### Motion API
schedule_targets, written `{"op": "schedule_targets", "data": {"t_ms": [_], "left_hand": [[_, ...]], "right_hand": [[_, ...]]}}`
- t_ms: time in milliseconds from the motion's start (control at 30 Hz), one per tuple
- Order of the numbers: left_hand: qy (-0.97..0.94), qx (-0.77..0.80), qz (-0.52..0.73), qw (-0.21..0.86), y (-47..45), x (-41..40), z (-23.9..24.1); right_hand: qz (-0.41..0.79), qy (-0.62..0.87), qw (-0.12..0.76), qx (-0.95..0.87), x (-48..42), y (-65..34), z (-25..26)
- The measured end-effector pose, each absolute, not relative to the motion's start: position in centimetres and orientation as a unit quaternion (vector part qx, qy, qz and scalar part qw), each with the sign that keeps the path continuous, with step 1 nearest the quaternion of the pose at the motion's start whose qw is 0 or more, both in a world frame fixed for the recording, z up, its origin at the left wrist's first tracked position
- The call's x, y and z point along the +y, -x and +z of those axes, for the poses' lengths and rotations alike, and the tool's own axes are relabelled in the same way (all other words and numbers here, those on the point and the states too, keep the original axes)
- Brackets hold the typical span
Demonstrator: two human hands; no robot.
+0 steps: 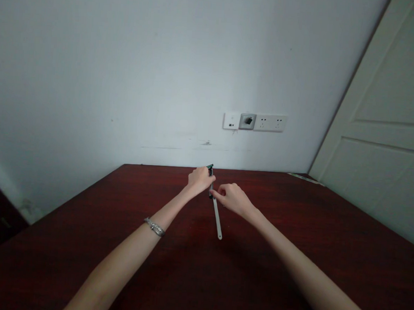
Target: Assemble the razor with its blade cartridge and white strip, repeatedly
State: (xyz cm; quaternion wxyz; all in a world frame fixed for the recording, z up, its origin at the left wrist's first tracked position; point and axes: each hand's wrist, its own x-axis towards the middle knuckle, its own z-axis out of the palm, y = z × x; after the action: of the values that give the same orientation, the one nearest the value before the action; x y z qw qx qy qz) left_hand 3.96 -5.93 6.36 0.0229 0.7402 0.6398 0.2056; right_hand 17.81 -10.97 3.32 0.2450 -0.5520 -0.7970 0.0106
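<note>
My left hand [200, 179] is closed around the dark upper part of a slim object, a small device with a green-tinted end [210, 167] sticking up above the fist. From it a long pale grey strap [217, 219] hangs down toward me, its tip resting near the dark red table [292, 254]. My right hand [233, 198] is closed in a pinch on the top of the strap, just below the left hand. A silver bracelet [154, 227] circles my left wrist.
A white wall stands behind the table, with a row of white sockets [270, 123] and a dark plug [247, 121]. A white door [386, 138] lies to the right. A thin pale strip [305, 179] lies at the table's far right edge.
</note>
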Motion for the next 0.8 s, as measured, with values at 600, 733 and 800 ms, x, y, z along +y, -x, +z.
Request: {"op": "schedule_targets", "data": {"t_ms": [600, 733, 800], "left_hand": [[-0.737, 0.594, 0.318, 0.052, -5.2, -6.5, 6.0], [-0.729, 0.57, 0.372, 0.067, -5.0, -6.0, 5.7], [-0.731, 0.542, 0.404, 0.098, -5.0, -5.8, 5.7]], "right_hand": [[0.068, 0.546, 0.293, -0.782, -10.7, -17.5, 3.4], [0.083, 0.538, 0.314, -0.778, -10.8, -17.6, 3.7], [0.082, 0.533, 0.328, -0.775, -10.9, -17.6, 4.0]]}}
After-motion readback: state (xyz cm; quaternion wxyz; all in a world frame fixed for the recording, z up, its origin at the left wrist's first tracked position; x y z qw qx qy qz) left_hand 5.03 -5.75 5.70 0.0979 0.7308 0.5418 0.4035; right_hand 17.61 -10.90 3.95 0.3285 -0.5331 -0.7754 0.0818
